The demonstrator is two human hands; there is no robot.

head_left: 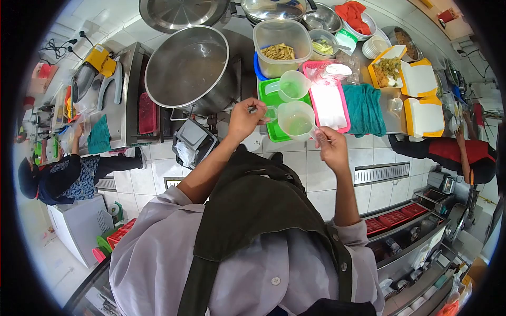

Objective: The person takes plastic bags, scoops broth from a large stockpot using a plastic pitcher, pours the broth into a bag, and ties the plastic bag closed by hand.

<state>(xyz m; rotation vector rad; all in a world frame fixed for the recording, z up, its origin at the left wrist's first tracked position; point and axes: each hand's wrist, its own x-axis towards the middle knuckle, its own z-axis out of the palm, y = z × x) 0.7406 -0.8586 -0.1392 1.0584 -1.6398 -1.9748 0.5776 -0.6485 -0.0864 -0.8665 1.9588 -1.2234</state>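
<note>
Both of my hands hold one translucent measuring cup [296, 122] above the front part of a green tray [276, 130]. My left hand [246, 120] is closed at the cup's left side, and my right hand [331, 145] is closed on its right side, near the rim. A second translucent cup [294, 87] with a handle stands on the tray just behind. To the right lies a pink tray [343, 126] with a white surface inside. Behind them is a clear tub [282, 39] with brown strips in it.
A large steel pot [187, 68] stands at the left. Right of the pink tray are a teal cloth [363, 109] and open yellow boxes [421, 116]. One person [66, 176] is at the far left, another [458, 155] at the far right.
</note>
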